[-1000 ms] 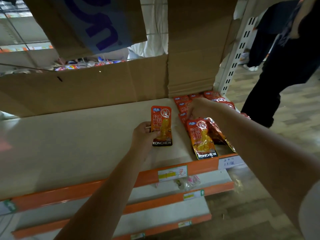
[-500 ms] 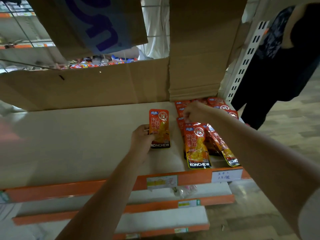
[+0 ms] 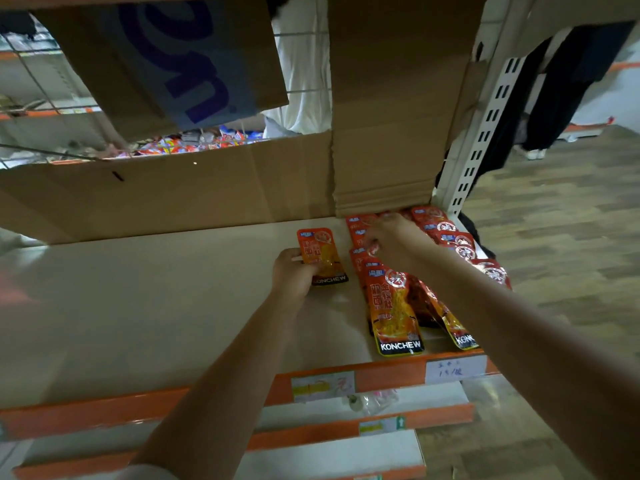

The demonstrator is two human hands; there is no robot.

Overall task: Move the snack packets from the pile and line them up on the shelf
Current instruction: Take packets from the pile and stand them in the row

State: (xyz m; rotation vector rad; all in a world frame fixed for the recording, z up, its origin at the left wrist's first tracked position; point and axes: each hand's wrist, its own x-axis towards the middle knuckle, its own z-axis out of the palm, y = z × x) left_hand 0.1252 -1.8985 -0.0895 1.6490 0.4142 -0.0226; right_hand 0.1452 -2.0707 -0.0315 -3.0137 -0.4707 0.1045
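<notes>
On the pale shelf [image 3: 138, 306], two hands work among orange snack packets.

The left hand [image 3: 292, 275] pinches one packet [image 3: 322, 256] lying flat, long axis front to back, KONCHEW end toward the shelf's front edge. The right hand [image 3: 391, 237], fingers curled, reaches into the pile [image 3: 446, 233]; what it grips I cannot tell.

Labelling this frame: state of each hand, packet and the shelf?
left hand: grips single packet
single packet: flat on shelf, apart from pile
right hand: on pile, grip unclear
pile: overlapping packets, shelf's right end
shelf: mostly bare
</notes>
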